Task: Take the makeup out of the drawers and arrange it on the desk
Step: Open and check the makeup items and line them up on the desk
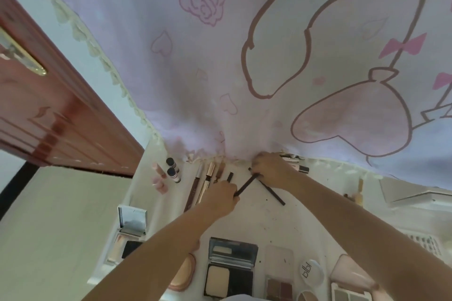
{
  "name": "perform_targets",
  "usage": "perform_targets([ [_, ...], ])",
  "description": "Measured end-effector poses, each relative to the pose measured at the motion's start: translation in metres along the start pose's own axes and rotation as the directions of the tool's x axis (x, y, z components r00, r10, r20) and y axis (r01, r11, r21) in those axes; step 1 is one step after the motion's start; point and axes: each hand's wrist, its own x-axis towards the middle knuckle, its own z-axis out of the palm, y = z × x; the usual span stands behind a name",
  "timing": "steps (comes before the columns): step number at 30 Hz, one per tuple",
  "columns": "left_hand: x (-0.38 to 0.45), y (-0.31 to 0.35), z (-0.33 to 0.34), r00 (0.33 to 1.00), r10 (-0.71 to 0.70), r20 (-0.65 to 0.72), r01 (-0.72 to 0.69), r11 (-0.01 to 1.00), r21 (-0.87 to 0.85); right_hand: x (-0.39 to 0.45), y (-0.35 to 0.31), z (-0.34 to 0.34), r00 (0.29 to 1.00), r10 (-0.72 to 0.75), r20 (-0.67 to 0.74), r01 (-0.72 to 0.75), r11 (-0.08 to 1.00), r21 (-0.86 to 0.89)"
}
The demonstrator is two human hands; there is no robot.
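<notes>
My left hand [222, 197] grips the near end of a thin black pencil [246, 185] over the white desk [274, 222]. My right hand [270, 170] pinches the far end of that pencil near the curtain hem. A second black pencil [275, 194] lies slanted under my right wrist. Several slim tubes [204, 182] lie in a row left of my left hand. Two small dark-capped bottles [172, 170] and pink lip tubes [160, 179] stand further left. Open compacts [230, 267] and palettes [278, 287] sit along the near edge.
A pink and lilac cartoon-print curtain [244, 56] hangs over the back of the desk. A red-brown wooden door [49, 117] stands at the left. A mirrored compact [130, 225] lies at the desk's left edge. A white round compact [311, 271] and a white basket [425, 243] are at the right.
</notes>
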Motion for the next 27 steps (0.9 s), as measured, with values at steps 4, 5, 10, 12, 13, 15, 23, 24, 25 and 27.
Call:
perform_targets([
  [4, 0.013, -0.005, 0.014, 0.994, -0.09, 0.061, 0.089, 0.996, 0.031, 0.026, -0.001, 0.022, 0.997, -0.073, 0.008, 0.073, 0.988, -0.136],
  [5, 0.015, -0.006, 0.016, 0.992, -0.109, 0.069, 0.108, 0.994, 0.031, 0.033, 0.0, 0.03, 0.996, -0.084, -0.017, 0.081, 0.991, -0.109],
  [10, 0.023, -0.009, 0.022, 0.98, -0.187, 0.074, 0.184, 0.982, 0.05, 0.049, 0.0, 0.052, 0.989, -0.141, 0.043, 0.144, 0.987, -0.076],
  [12, 0.025, -0.01, 0.024, 0.972, -0.22, 0.078, 0.216, 0.975, 0.051, 0.055, 0.002, 0.06, 0.99, -0.135, 0.028, 0.136, 0.989, -0.055],
  [13, 0.026, -0.01, 0.024, 0.97, -0.234, 0.071, 0.231, 0.972, 0.049, 0.055, 0.002, 0.06, 0.992, -0.128, 0.015, 0.128, 0.992, -0.01],
  [15, 0.026, -0.01, 0.025, 0.965, -0.256, 0.047, 0.254, 0.966, 0.055, 0.055, 0.001, 0.06, 0.992, -0.124, -0.007, 0.124, 0.992, 0.037],
  [23, 0.023, -0.009, 0.028, 0.966, -0.251, -0.068, 0.256, 0.964, 0.07, 0.017, 0.016, 0.06, 0.932, -0.054, -0.358, 0.11, 0.984, 0.139],
  [24, 0.023, -0.009, 0.029, 0.966, -0.241, -0.097, 0.248, 0.966, 0.067, 0.008, 0.015, 0.058, 0.933, 0.019, -0.359, 0.043, 0.986, 0.162],
  [25, 0.022, -0.009, 0.03, 0.966, -0.228, -0.125, 0.237, 0.969, 0.065, -0.001, 0.014, 0.056, 0.946, 0.115, -0.304, -0.063, 0.982, 0.175],
  [27, 0.021, -0.009, 0.03, 0.965, -0.201, -0.17, 0.211, 0.976, 0.045, -0.017, 0.012, 0.065, 0.953, 0.277, -0.124, -0.259, 0.955, 0.148],
])
